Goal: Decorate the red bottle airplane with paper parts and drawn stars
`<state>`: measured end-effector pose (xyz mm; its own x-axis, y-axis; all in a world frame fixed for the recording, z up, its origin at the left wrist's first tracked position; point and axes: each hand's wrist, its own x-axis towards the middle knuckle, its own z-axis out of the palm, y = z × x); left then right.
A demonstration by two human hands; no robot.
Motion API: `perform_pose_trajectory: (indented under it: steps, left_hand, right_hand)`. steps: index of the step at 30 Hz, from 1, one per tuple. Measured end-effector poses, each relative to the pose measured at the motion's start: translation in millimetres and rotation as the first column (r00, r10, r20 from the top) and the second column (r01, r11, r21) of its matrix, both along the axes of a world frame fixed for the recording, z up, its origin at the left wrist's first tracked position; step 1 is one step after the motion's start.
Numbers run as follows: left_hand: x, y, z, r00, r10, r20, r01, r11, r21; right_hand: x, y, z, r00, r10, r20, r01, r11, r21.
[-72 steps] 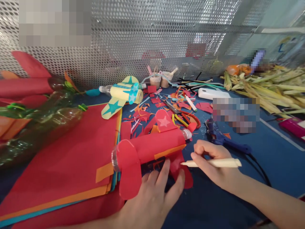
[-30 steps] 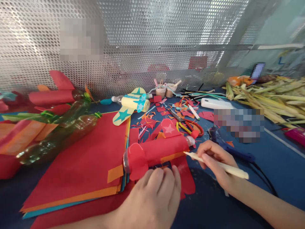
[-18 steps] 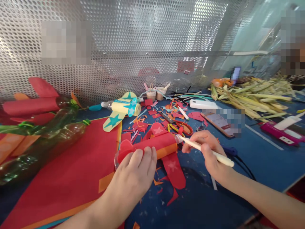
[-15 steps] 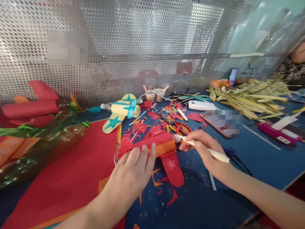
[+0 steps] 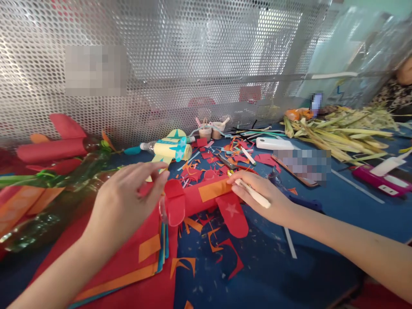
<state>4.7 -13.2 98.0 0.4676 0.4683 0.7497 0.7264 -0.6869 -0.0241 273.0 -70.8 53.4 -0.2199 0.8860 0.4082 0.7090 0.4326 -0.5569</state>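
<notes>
A model plane (image 5: 196, 201) made from a plastic bottle wrapped in red sheet lies on the blue table. An orange strip (image 5: 210, 191) runs along its body, and a paler star marks its red wing (image 5: 232, 212). My right hand (image 5: 257, 193) grips a white pen-like marker (image 5: 254, 193) while its fingertips rest at the plane's neck end, which they hide. Raised beside the tail end, my left hand (image 5: 128, 193) has loosely curved fingers apart from the thumb, with nothing visible in them. A yellow bottle plane (image 5: 172, 150) with blue stars lies behind.
Red and orange scraps (image 5: 222, 159) litter the table around scissors (image 5: 228, 162). Plastic bottles (image 5: 61, 206) and another red plane (image 5: 54, 148) lie left, near stacked coloured sheets (image 5: 128, 257). Rightward are a blue glue gun (image 5: 302, 199), a phone (image 5: 294, 169) and a magenta power strip (image 5: 383, 180).
My left hand has lifted off the plane and moved left. The plane has rolled, bringing the orange strip upward. My right hand has shifted left onto its neck, with the marker still held.
</notes>
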Motion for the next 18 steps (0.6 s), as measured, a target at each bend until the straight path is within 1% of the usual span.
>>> perform_pose_trajectory:
  steps: [1, 2, 3, 4, 6, 7, 9, 11, 12, 13, 15, 18]
  left_hand:
    - [-4.0, 4.4, 1.3, 0.994, 0.105, -0.027, -0.108, 0.967, -0.233]
    - [-8.1, 8.1, 0.4, 0.99, 0.14, -0.026, -0.139, 0.903, -0.407]
    - [-12.2, 10.8, -2.4, 0.991, 0.135, 0.003, -0.112, 0.832, -0.544]
    - [-16.0, 12.5, -6.8, 0.991, 0.118, 0.064, -0.05, 0.767, -0.64]
    - [-22.3, 13.3, -18.5, 0.988, 0.076, 0.137, 0.054, 0.653, -0.755]
    - [-24.7, 12.7, -24.9, 0.989, 0.065, 0.132, 0.063, 0.621, -0.781]
    - [-28.3, 10.4, -37.3, 0.992, 0.04, 0.123, 0.078, 0.576, -0.814]
    - [-31.6, 8.0, -48.5, 0.992, -0.027, 0.121, 0.116, 0.549, -0.828]
    - [-33.4, 7.1, -53.6, 0.993, -0.057, 0.105, 0.119, 0.551, -0.826]
    - [-35.2, 6.6, -58.6, 0.993, -0.081, 0.088, 0.119, 0.568, -0.815]
    - [-38.4, 6.8, -67.6, 0.994, -0.092, 0.062, 0.106, 0.603, -0.791]
    - [-37.3, 10.5, -76.6, 0.993, -0.085, 0.081, 0.116, 0.614, -0.78]
  right_hand:
    - [-0.2, 1.2, 0.1, 1.0, 0.006, 0.002, -0.006, 1.0, 0.011]
    - [-0.3, 2.0, 0.1, 1.0, 0.014, 0.001, -0.014, 1.0, 0.024]
    - [-0.5, 2.7, 0.0, 1.0, 0.018, -0.003, -0.018, 0.999, 0.034]
    - [-0.7, 3.3, -0.2, 1.0, 0.02, -0.008, -0.02, 0.999, 0.044]
    - [-1.3, 4.6, -1.3, 1.0, 0.022, -0.012, -0.021, 0.998, 0.055]
    - [-1.6, 5.3, -2.1, 1.0, 0.022, -0.01, -0.021, 0.998, 0.059]
    - [-2.2, 7.1, -3.6, 1.0, 0.02, -0.002, -0.02, 0.998, 0.062]
    - [-2.4, 9.1, -4.5, 1.0, 0.012, 0.007, -0.012, 0.999, 0.046]
    - [-2.3, 10.1, -4.5, 1.0, 0.007, 0.009, -0.008, 0.999, 0.037]
    - [-2.1, 11.0, -4.3, 1.0, 0.004, 0.013, -0.005, 1.0, 0.028]
    - [-0.9, 12.6, -2.7, 1.0, 0.01, 0.019, -0.011, 1.0, 0.017]
    - [3.2, 14.4, 2.4, 0.999, 0.041, 0.003, -0.041, 0.999, -0.029]
